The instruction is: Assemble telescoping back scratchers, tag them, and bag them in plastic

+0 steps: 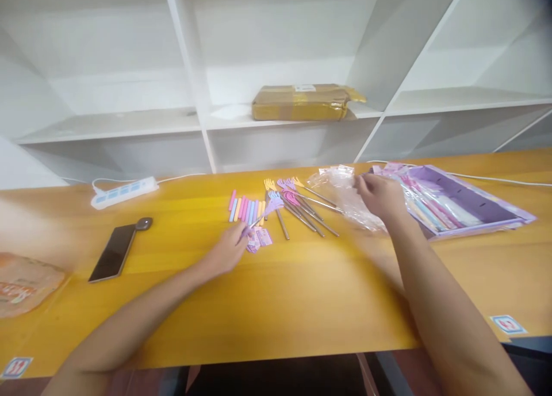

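My left hand (228, 248) is closed around the lower end of a back scratcher (272, 206) with a lilac claw-shaped head and thin metal rod, tilted up to the right. Just beyond it, several coloured grip tubes (244, 210) lie in a row, with small purple cards (259, 239) in front. More back scratchers (308, 215) with yellow, pink, blue and purple heads lie fanned out on the table. My right hand (382, 196) is closed at the edge of a heap of clear plastic wrappers (351, 200), its fingertips on the plastic; the exact grip is partly hidden.
A purple box (487, 209) holding wrapped coloured items stands at right. At left are a phone (112, 252), a small dark object (144, 223), a power strip (125, 192) and an orange package (28, 285). A taped carton (302, 104) sits on the white shelf (142, 129) behind.
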{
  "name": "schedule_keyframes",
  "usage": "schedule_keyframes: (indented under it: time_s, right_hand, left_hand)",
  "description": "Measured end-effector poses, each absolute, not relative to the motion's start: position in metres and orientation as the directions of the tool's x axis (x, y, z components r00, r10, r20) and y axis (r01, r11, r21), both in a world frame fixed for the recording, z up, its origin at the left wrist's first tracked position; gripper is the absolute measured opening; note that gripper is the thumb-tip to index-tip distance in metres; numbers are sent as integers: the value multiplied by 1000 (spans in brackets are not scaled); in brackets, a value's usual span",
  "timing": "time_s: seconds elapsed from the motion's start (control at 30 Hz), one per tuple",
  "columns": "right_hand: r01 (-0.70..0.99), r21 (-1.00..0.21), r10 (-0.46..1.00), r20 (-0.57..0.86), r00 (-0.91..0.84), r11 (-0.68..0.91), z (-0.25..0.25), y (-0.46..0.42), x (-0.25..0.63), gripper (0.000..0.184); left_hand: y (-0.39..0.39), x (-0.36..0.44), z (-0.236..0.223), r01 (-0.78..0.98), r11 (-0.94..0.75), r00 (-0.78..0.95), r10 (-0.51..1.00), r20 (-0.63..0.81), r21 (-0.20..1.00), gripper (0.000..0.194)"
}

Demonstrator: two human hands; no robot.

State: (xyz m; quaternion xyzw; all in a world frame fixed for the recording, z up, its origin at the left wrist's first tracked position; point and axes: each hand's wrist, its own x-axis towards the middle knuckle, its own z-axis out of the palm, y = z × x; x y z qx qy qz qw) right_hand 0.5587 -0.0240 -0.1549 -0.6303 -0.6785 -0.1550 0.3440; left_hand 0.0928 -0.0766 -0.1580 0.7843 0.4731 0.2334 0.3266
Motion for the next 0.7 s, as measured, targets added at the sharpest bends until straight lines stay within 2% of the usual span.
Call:
schedule_keyframes:
  time_s: [0.03, 0.1, 0.2, 0.3, 0.43, 0.57, 0.63, 0.7]
  right_hand:
    - [948, -209, 668, 744, -5, 240, -164, -23, 574, 59]
    - [938, -174, 597, 801, -42, 299, -179, -21, 600, 64]
    - [951, -159, 627, 778, -45, 266, -193, -20, 629, 70]
    - [971, -181, 691, 723, 23, 158, -203, -16, 642, 70]
    - [974, -216, 807, 564, 176, -62, -220, -9, 637, 66]
    - [944, -195, 885, 338, 319, -266, -228, -12, 615, 60]
    - [906, -179, 891, 188, 413, -382, -223, -16, 605, 57]
    - [864, -187, 865, 104, 491, -467, -215, -20, 598, 56]
  left_hand:
    - [-82, 88, -169, 521, -339, 476, 877, 63, 784, 25]
    - [-90, 79, -188, 458, -327, 494, 867, 69, 826, 29]
    - [-88, 70, -204, 405, -339, 561, 825, 61, 850, 28]
    - [-80, 69, -211, 340, -307, 604, 796, 44, 889, 28]
    - [-76, 71, -214, 286, -224, 601, 799, 8, 931, 28]
    - [-78, 71, -212, 321, -243, 601, 799, 2, 915, 28]
    - [-78, 71, -211, 335, -258, 607, 795, 1, 906, 28]
    - [-78, 71, -211, 335, -259, 605, 796, 3, 906, 28]
